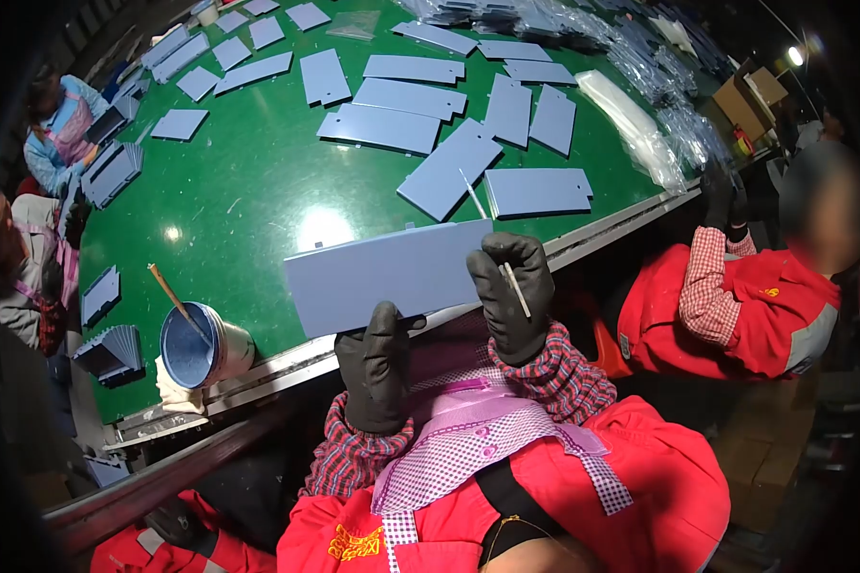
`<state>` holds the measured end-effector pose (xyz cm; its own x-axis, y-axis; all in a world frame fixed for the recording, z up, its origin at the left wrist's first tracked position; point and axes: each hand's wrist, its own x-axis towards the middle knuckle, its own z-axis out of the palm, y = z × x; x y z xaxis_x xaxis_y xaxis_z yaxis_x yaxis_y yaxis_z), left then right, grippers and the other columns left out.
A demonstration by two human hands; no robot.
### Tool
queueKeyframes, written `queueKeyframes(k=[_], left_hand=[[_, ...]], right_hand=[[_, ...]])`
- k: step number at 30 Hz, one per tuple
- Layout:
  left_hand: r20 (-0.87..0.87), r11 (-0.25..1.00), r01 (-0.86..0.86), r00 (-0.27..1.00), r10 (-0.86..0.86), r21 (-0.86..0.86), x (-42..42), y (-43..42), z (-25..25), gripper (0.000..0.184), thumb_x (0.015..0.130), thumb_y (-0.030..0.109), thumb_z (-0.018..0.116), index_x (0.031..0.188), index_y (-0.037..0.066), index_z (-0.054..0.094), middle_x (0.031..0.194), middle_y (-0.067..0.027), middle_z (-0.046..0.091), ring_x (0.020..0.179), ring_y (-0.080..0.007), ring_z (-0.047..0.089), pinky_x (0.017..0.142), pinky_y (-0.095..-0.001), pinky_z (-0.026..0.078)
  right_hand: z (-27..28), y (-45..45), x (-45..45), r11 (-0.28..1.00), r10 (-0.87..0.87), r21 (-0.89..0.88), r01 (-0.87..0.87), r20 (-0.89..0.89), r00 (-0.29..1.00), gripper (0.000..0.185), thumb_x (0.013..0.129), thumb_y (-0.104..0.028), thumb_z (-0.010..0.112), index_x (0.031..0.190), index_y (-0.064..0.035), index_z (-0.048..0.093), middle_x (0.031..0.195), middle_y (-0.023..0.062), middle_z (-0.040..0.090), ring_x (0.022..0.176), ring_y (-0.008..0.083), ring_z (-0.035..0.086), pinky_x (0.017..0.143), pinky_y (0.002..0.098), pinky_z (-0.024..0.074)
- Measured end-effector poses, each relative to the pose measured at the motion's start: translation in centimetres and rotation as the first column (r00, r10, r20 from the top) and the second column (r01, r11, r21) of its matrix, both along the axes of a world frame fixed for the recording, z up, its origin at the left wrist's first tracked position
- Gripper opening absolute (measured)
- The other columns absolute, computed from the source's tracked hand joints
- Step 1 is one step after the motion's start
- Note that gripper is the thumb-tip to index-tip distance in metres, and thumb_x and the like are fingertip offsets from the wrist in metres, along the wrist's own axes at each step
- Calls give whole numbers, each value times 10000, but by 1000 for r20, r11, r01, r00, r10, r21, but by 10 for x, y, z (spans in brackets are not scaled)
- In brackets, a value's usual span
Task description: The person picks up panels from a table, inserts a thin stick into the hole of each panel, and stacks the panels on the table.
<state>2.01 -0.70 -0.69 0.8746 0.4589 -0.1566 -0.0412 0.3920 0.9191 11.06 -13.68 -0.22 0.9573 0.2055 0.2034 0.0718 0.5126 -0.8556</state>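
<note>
A flat blue-grey panel (382,277) is held up tilted over the table's near edge. My left hand (375,368), in a dark glove, grips its lower edge with the thumb on the face. At the panel's right end is my right hand (514,298), gloved too, its fingers closed around a thin brush (517,290). The brush's pale tip end rises above the panel's upper right corner. Whether the right fingers also touch the panel is unclear. Beyond the held panel, another panel (449,170) lies at a slant on the green table (248,191).
A bucket (229,346) with a stick in it stands at the near left edge on a cloth (177,390). Many panels lie across the table. Plastic-wrapped stacks (640,57) fill the far right. People sit at left and right, and a red sleeve shows at lower left.
</note>
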Motion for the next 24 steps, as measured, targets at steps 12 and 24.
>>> queueKeyframes(k=[12, 24], left_hand=[[277, 844, 107, 959, 51, -525, 5, 1, -20, 166, 881, 122, 561, 1023, 37, 560, 891, -36, 597, 815, -175, 612, 695, -324, 534], [265, 819, 129, 964, 29, -559, 7, 4, -20, 354, 891, 138, 539, 1210, 59, 408, 1043, -72, 554, 879, -170, 594, 688, -303, 534]], right_hand=[[0, 1, -7, 954, -187, -216, 207, 112, 976, 202, 862, -26, 557, 1056, 3, 505, 822, 0, 519, 660, 15, 438, 594, 152, 396], [-4, -2, -13, 942, -173, -265, 205, 141, 975, 196, 863, -37, 546, 1048, 19, 516, 971, 49, 570, 830, 65, 517, 769, 212, 430]])
